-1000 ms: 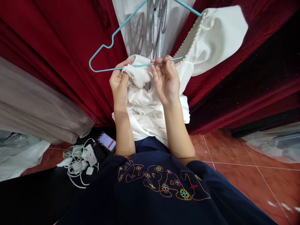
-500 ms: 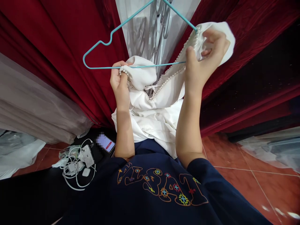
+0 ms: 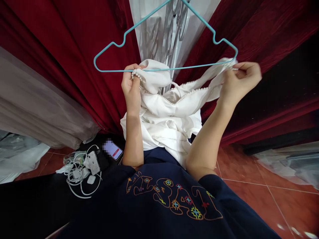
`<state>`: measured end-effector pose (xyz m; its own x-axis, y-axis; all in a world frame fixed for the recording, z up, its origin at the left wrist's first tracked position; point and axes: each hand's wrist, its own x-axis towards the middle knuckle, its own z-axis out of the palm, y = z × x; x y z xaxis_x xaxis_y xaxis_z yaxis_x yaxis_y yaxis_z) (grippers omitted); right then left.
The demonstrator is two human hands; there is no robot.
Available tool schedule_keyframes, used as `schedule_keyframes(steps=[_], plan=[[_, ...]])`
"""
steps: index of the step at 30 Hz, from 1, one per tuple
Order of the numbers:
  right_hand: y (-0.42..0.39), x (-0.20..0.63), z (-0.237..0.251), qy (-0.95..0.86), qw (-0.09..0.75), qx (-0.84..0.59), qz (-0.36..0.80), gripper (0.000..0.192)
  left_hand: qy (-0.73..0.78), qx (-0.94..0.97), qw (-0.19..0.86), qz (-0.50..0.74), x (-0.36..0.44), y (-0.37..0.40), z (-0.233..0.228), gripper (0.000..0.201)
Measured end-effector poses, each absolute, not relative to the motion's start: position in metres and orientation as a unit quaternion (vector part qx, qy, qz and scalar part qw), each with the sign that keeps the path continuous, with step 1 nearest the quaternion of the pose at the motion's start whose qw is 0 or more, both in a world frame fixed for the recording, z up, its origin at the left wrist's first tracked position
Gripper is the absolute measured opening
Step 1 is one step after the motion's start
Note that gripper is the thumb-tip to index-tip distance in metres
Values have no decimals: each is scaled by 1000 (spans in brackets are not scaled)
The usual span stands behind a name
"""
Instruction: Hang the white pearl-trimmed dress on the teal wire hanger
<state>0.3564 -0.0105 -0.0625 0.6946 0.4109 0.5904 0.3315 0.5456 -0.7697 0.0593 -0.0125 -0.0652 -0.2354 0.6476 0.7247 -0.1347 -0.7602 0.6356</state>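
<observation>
A white dress (image 3: 171,108) with a pearl-beaded neckline lies bunched over my lap and rises toward a light-blue hanger (image 3: 191,67). My left hand (image 3: 131,88) is closed around the hanger's lower bar and the beaded edge of the dress. To the right, my right hand (image 3: 240,81) pinches a strap of the dress, pulled out below the hanger's right corner. Both shoulder notches of the hanger show bare, and its hook is beyond the top of the view.
Dark red fabric (image 3: 82,49) hangs on both sides, with a silvery metal frame (image 3: 175,36) behind the hanger. At lower left, a phone (image 3: 113,151), tangled white cables (image 3: 77,177) and a white charger (image 3: 91,179) lie on a black surface. Red tiles (image 3: 244,196) cover the floor.
My right hand has moved right and slightly down, drawing the strap with it. The hanger's right end, earlier covered by fabric and the hand, now shows. My left hand keeps its grip.
</observation>
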Motion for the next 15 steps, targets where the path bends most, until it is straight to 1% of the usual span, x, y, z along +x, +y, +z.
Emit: schedule_keyframes(steps=[1, 3, 6, 11, 13, 15], plan=[[-17, 347, -72, -400, 781, -477, 42, 16, 219, 564, 267, 750, 58, -10, -67, 35], [-31, 325, -82, -456, 742, -479, 107, 13, 194, 572, 282, 745, 55, -4, -70, 37], [-44, 295, -75, -546, 695, -444, 149, 11, 194, 575, 291, 739, 53, -2, -72, 40], [-39, 268, -50, -588, 695, -381, 164, 21, 221, 559, 274, 751, 61, -13, -68, 45], [-35, 267, -48, -609, 673, -373, 193, 19, 234, 560, 259, 751, 62, -16, -66, 47], [-35, 270, -49, -614, 668, -363, 213, 15, 247, 568, 255, 743, 58, -17, -66, 42]])
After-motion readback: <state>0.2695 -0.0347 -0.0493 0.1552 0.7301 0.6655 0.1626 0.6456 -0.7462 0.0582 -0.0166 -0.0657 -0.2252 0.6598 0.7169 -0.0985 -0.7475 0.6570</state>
